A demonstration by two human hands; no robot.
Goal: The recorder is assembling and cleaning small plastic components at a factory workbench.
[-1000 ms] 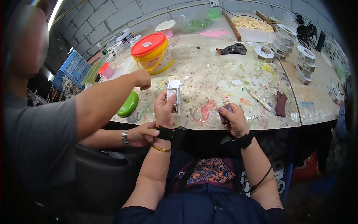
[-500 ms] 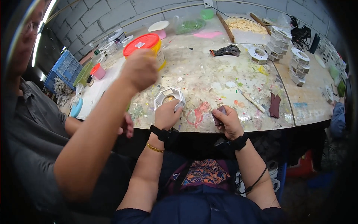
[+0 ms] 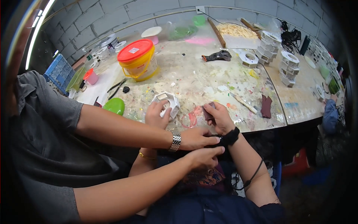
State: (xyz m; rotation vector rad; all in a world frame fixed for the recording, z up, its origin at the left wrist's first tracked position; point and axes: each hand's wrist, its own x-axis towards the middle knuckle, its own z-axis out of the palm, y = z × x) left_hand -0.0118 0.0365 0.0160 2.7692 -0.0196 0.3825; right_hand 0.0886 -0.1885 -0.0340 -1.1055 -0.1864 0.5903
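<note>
My left hand (image 3: 154, 115) grips the near left side of a white octagonal frame (image 3: 173, 100) on the table, its fingers reaching into the opening. Between the thumb and fingers of my right hand (image 3: 223, 118) is a folded piece of maroon sandpaper (image 3: 208, 112), a little right of the frame and apart from it. A co-worker's two hands (image 3: 197, 139) are at the black strap (image 3: 230, 137) on my right wrist. The co-worker's forearm crosses in front of my left wrist and hides it.
Another piece of maroon sandpaper (image 3: 266, 106) and a white-handled knife-like tool (image 3: 243, 103) lie to the right. Farther back are a dark glove (image 3: 217, 56), stacked white octagonal frames (image 3: 289, 69) and a yellow bucket (image 3: 138, 67) with a red lid. A green lid-like disc (image 3: 114, 106) sits at left.
The co-worker's raised arm has come down, and both of their hands now reach my right wrist. My hands keep hold of the frame and sandpaper. The view has shifted slightly.
</note>
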